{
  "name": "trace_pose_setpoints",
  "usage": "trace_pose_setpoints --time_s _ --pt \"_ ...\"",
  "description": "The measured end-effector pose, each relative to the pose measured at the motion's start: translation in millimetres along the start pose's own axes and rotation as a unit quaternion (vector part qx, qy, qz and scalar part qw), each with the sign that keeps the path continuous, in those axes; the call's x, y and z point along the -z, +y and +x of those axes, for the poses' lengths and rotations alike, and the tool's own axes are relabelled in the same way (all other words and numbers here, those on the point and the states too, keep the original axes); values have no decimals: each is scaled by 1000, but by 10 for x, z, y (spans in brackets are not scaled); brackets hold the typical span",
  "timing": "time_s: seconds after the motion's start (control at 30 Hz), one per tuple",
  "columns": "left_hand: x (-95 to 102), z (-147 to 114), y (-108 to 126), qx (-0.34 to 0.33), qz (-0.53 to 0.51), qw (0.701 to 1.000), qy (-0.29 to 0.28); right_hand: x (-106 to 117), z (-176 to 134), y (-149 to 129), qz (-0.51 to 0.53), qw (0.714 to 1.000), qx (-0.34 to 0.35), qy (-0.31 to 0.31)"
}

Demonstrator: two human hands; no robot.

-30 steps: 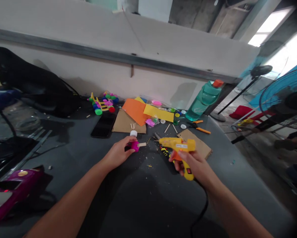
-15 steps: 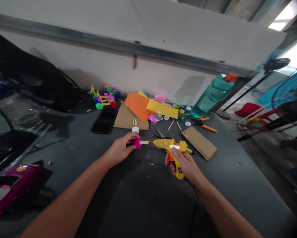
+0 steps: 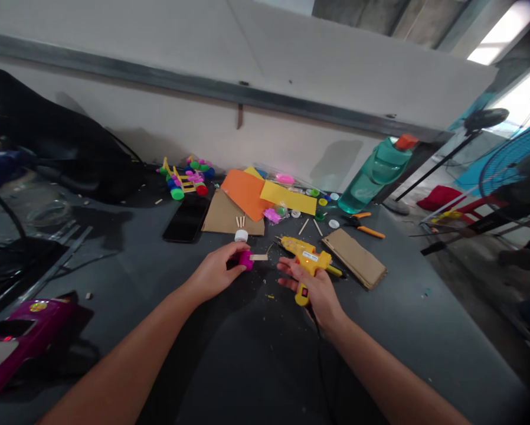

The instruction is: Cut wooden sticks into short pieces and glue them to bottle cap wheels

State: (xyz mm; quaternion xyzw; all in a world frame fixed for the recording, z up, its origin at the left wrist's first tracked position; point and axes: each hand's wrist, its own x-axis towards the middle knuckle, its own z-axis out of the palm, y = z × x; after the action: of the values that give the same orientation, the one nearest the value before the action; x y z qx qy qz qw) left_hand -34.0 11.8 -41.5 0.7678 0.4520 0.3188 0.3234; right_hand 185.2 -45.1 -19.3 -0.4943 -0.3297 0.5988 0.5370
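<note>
My left hand (image 3: 218, 270) pinches a small magenta piece (image 3: 246, 260), perhaps a cap, between thumb and fingers. A short flat wooden stick (image 3: 259, 257) juts out of it to the right. In my right hand (image 3: 316, 289) is a yellow hot glue gun (image 3: 308, 255), its nozzle tilted up and left, apart from the stick. The grip rests against the palm while several fingers stretch out to the left, off the trigger. A white cap (image 3: 241, 236) stands just behind my left fingertips, with short wooden sticks (image 3: 240, 222) beyond it.
Orange paper (image 3: 245, 192) and cardboard (image 3: 223, 215) lie behind the hands, near a black phone (image 3: 183, 221). Folded cardboard (image 3: 356, 257), orange-handled pliers (image 3: 369, 231) and a green bottle (image 3: 375, 174) are at the right. A purple device (image 3: 35, 327) sits left. The gun's cord (image 3: 321, 360) trails frontward.
The glue gun has drawn back from the wooden stick, its nozzle now tipped upward. My right fingers have loosened from the trigger and spread. My left hand keeps hold of the magenta piece.
</note>
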Motion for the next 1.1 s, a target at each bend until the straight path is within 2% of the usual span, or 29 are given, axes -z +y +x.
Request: trace_pose_setpoints --time_s 0.07,0.17,0.33,0.57,0.87,1.1 --pt "1 -6 28 -14 27 1000 -2 -102 41 22 13 1000 -12 4" --pt "8 -22 65 -34 63 997 -8 -230 112 55 -20 999 -10 32" --pt "15 -51 109 -56 99 993 -17 -315 229 147 -134 986 48 87" --pt "9 -56 182 -116 135 984 -20 -312 303 250 -160 980 76 88" --pt "-14 -36 260 -139 203 969 -23 -321 316 240 -169 979 89 75" --pt "-85 -6 261 -130 215 968 -17 -317 313 205 -171 979 86 69"
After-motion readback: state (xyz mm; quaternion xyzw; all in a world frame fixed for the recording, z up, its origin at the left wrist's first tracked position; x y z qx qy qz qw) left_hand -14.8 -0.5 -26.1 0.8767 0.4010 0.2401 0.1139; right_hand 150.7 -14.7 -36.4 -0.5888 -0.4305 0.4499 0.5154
